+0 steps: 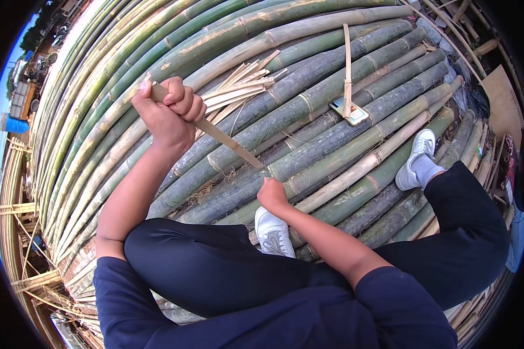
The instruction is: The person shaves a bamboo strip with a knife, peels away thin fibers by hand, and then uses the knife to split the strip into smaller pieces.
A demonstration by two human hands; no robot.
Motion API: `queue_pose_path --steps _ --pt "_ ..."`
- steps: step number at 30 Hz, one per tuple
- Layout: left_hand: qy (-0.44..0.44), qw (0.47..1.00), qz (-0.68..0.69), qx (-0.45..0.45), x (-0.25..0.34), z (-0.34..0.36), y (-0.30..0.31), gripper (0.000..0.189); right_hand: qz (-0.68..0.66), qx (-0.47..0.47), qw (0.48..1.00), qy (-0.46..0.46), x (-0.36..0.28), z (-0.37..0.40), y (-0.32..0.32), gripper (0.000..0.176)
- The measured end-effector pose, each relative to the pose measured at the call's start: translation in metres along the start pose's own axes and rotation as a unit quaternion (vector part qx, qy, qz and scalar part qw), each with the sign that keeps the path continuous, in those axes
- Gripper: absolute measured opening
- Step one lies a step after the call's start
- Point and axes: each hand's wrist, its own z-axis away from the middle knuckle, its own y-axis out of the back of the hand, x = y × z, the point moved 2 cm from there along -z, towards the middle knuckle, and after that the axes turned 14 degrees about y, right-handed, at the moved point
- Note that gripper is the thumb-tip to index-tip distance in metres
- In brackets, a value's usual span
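Observation:
My left hand (172, 110) is raised at the left, with its fingers wrapped round a flat bamboo strip (230, 141). The strip slants down to the right, its lower end close above the poles. Just below that end, my right hand (272, 195) is closed, and a thin dark piece sticks up from it; what it grips is mostly hidden. Under both hands lie rows of green and grey bamboo poles (297, 164). A bundle of pale split bamboo strips (241, 90) rests on the poles to the right of my left hand.
A phone (350, 111) lies on the poles, with another bamboo strip (347, 70) across it. My white shoes (273, 235) stand on the poles. At the far left are bamboo racks (20, 209) and a blue container (14, 124); a brown board (502, 96) is at the right.

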Motion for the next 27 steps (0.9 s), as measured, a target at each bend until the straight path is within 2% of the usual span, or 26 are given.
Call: queue_pose_path --steps 2,3,4,6,7,10,11,13,14,15,17,19,21,23,27 --pt "-0.003 1.0 -0.01 -0.014 0.0 -0.002 -0.002 0.049 -0.013 0.016 1.0 0.021 -0.001 -0.008 -0.006 0.03" --pt "-0.001 1.0 -0.018 -0.02 -0.001 0.001 -0.002 0.049 -0.026 0.024 0.999 0.039 -0.018 -0.004 0.003 0.03" --pt "0.002 0.999 -0.02 0.029 -0.001 0.004 -0.007 0.049 -0.027 0.019 0.999 0.033 -0.039 0.0 0.015 0.03" --pt "0.002 1.0 -0.017 0.021 -0.001 0.004 -0.003 0.049 -0.074 0.083 0.989 0.094 -0.079 -0.005 0.043 0.031" --pt "0.002 1.0 -0.014 0.012 0.001 0.003 -0.001 0.049 -0.074 0.085 0.989 0.096 -0.076 -0.007 0.042 0.031" --pt "0.006 1.0 -0.005 -0.003 0.003 0.0 0.003 0.05 -0.043 0.016 0.999 0.013 -0.017 -0.017 0.008 0.034" --pt "0.012 1.0 0.001 -0.006 0.002 0.0 0.003 0.05 -0.043 0.017 0.999 0.013 -0.014 -0.018 0.013 0.034" --pt "0.013 1.0 0.001 -0.02 0.002 -0.001 0.002 0.05 -0.063 -0.075 0.993 -0.059 -0.024 -0.02 0.028 0.035" --pt "0.016 0.999 0.003 -0.031 0.0 0.0 0.002 0.05 -0.064 -0.03 0.997 0.011 -0.044 -0.02 0.04 0.035" --pt "0.023 0.999 0.004 -0.028 -0.002 0.001 0.003 0.05 -0.066 -0.035 0.997 0.005 -0.074 -0.015 0.062 0.035" --pt "0.016 1.0 -0.003 -0.006 0.0 0.0 0.003 0.05 -0.117 -0.003 0.986 0.119 -0.122 -0.012 0.095 0.035" --pt "0.003 1.0 -0.009 -0.003 0.002 0.001 0.001 0.05 -0.095 0.004 0.988 0.123 -0.105 -0.015 0.079 0.035" --pt "0.007 0.999 -0.003 -0.038 0.0 -0.002 0.004 0.05 -0.07 0.015 0.989 0.128 -0.064 -0.019 0.049 0.034" --pt "0.007 0.999 0.0 -0.036 0.001 -0.003 0.002 0.05 -0.021 -0.014 0.999 0.035 -0.012 -0.02 0.016 0.033" --pt "0.012 0.999 -0.01 -0.028 -0.001 0.0 -0.002 0.05 -0.058 -0.016 0.996 0.072 -0.082 -0.013 0.068 0.034"
